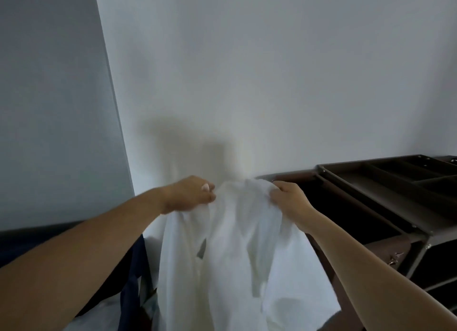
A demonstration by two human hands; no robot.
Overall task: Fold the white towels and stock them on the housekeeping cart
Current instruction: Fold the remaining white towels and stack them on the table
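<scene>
A white towel hangs in front of me, held up by its top edge and draping in loose folds. My left hand grips the towel's upper left part with curled fingers. My right hand pinches the upper right corner. The two hands are level and about a towel's width apart. The dark brown housekeeping cart stands to the right, just behind my right hand, its top tray split into several compartments.
A plain white wall is directly ahead, with a grey panel to the left. A dark blue bag holding white cloth sits at lower left beneath my left arm.
</scene>
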